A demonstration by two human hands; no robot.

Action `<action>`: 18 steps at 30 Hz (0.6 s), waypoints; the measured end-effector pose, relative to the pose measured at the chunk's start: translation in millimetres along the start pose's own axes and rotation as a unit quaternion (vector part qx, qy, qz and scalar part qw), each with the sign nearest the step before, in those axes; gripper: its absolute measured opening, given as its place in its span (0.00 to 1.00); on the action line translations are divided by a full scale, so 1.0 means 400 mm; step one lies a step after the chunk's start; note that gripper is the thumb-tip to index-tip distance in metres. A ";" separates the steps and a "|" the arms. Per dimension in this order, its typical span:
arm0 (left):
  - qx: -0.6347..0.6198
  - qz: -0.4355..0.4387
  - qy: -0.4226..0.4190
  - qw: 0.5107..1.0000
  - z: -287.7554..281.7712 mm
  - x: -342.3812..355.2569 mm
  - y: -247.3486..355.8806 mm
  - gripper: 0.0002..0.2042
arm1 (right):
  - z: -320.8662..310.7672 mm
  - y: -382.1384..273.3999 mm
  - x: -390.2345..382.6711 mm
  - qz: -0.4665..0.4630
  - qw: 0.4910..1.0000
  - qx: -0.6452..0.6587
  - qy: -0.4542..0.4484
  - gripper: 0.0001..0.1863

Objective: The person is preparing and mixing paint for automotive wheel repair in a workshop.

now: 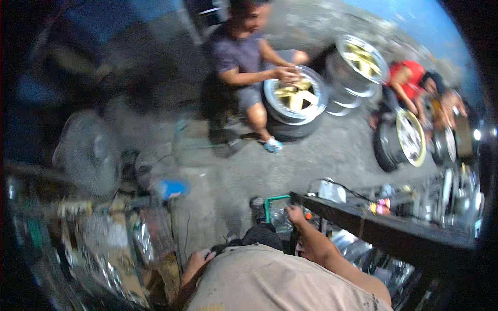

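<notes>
My left hand is low beside my left hip, fingers curled in by a small dark thing that blur keeps me from naming. My right hand reaches forward at the near end of a long dark beam-like bench edge. Just left of that hand stands a bent green metal frame; whether the fingers touch it or the bench is unclear. The right fingers are smeared and partly turned away. A light beige shirt covers my torso, and one dark shoe shows ahead.
A seated person handles a wheel rim with a gold centre. Stacked rims stand beside it. Farther right, people work at another rim. A large fan, a blue container and plastic-wrapped items lie left.
</notes>
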State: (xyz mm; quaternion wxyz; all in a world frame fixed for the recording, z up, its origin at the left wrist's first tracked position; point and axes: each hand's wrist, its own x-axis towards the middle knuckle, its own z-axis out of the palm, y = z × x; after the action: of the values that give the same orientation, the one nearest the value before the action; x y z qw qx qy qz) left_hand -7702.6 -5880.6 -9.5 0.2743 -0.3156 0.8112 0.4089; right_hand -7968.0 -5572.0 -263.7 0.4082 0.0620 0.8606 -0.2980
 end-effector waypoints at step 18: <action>-0.117 -0.027 0.030 0.992 0.016 -0.142 -0.087 0.20 | 0.032 0.035 0.222 -0.110 0.968 -0.186 -0.128 0.19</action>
State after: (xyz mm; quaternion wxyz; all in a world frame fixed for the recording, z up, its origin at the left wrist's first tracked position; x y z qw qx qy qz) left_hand -7639.0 -5875.1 10.2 0.2226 -0.3796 0.7567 0.4836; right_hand -8013.2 -5579.9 -342.1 0.4841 -0.1488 0.8431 -0.1807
